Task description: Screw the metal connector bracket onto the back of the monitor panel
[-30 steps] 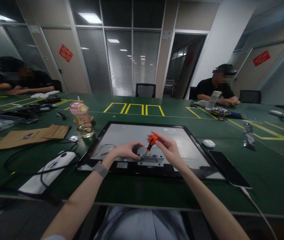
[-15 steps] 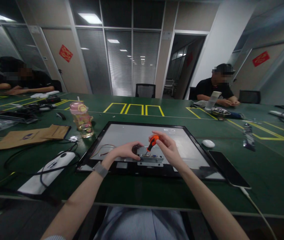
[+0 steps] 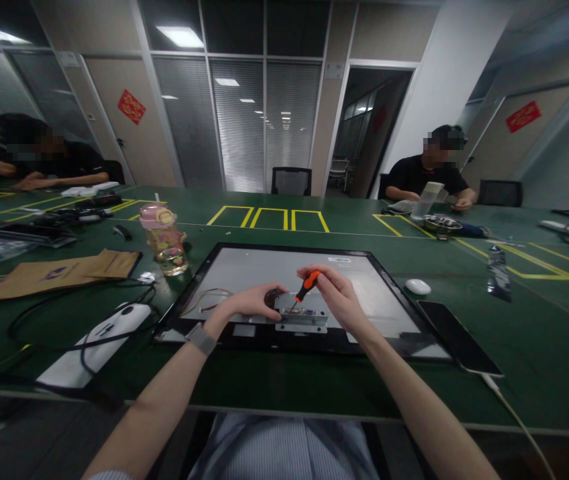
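A flat display panel (image 3: 244,267) with a black frame lies back side up on the table. Near its front edge sits a metal bracket (image 3: 309,327) with a small circuit board (image 3: 304,312) behind its front lip. My left hand (image 3: 251,302) curls round the bracket's left end, thumb in front; a dark area between thumb and fingers is unclear. In my right hand (image 3: 337,293) is an orange and black screwdriver (image 3: 307,287), tilted, its shaft pointing down and left to the board. I cannot tell whether the tip touches a screw.
Left of the panel stand a pink-lidded bottle (image 3: 164,240), a brown paper envelope (image 3: 59,273) and a white power strip (image 3: 94,347) with black cables. To the right lie a phone (image 3: 459,337) and a white mouse (image 3: 417,287). Other people sit across the table (image 3: 264,387).
My right hand and the screwdriver's handle have shifted slightly, the fingers now further round the handle's end. My left hand stays put. The person at right has moved their hands apart.
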{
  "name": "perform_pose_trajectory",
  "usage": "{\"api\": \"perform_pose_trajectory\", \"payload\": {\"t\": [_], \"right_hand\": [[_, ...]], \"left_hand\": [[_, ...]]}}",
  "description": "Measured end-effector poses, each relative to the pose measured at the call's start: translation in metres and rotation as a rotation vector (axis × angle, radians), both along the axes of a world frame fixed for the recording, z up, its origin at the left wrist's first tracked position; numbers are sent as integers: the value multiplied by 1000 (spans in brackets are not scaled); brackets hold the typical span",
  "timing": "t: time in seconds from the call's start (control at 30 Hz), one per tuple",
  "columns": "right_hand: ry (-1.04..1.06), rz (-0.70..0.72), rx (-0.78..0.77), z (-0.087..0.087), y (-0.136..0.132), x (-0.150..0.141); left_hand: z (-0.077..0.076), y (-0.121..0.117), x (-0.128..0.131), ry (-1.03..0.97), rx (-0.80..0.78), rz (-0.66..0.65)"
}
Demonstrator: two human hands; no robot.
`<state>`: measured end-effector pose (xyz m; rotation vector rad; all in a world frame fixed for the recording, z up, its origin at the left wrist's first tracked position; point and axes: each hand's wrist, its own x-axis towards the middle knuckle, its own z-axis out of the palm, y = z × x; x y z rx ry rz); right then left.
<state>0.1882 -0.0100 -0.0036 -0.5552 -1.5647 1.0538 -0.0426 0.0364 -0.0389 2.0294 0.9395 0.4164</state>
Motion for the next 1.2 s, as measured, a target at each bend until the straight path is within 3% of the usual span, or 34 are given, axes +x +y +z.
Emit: {"api": "perform_pose_trajectory", "payload": {"t": [0.2, 0.43, 0.73, 1.2], "right_hand": [[22, -3, 37, -1, -1, -1], [21, -3, -22, -1, 2, 2], [8, 128, -71, 3, -4, 0], [-66, 1, 34, 3, -1, 3]], "left_hand": [[-3, 1, -1, -5, 0, 3], [6, -3, 0, 13, 7, 13], [0, -1, 1, -2, -17, -2], [3, -2, 1, 1, 3, 5]]}}
